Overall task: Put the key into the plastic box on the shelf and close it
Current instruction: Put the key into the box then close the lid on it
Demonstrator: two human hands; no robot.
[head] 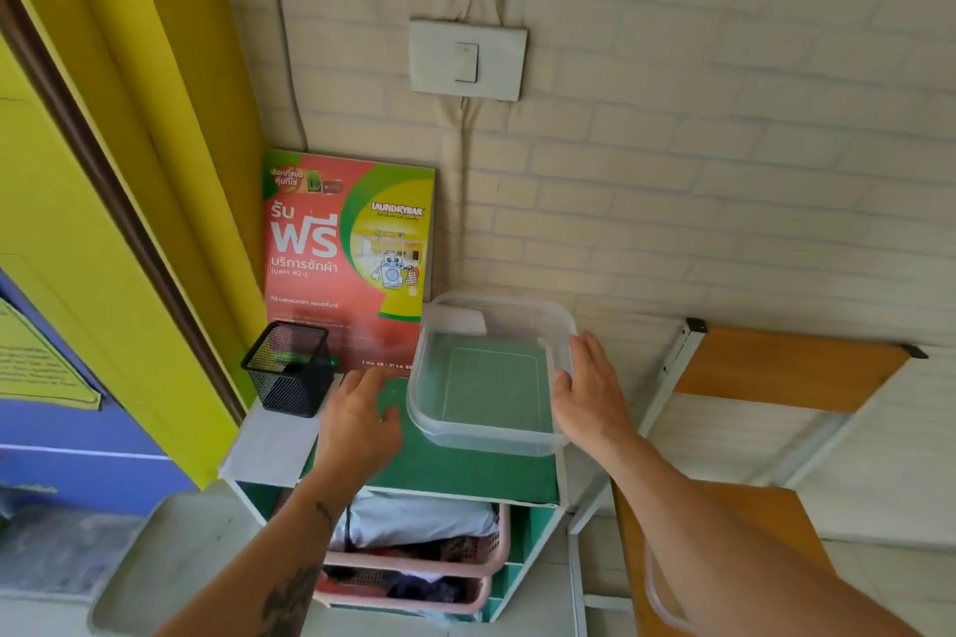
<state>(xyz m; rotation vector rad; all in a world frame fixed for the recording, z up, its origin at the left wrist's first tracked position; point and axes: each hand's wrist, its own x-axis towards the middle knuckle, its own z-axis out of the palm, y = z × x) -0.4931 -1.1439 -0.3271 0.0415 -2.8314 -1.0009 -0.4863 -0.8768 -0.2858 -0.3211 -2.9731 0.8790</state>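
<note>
While both hands reach over the top of the shelf (465,473), the clear plastic box (491,372) stands lidless on its green surface, between the two sets of fingers. Right hand (589,393): palm down, fingers extended and slightly spread, their tips against the right rim of the box; they are not closed around anything. Left hand (359,422): lies just left of the box, back of the hand toward the camera, fingers curled downward toward the green surface; whether they hold anything underneath cannot be told. The key is not visible, and no separate lid can be made out with certainty. Beyond the left fingertips, toward the wall, stands a black mesh pen holder (289,367), and behind it a red and green laundry advertisement (346,254) leans upright against the brick-pattern wall (724,145). Above the box, well beyond the right fingertips, a white light switch (467,60) is mounted on the wall. Below the wrists, pink baskets (414,569) of clothing occupy the lower compartments of the shelf. To the right of the right forearm is a wooden board on a white metal frame (776,367).
</note>
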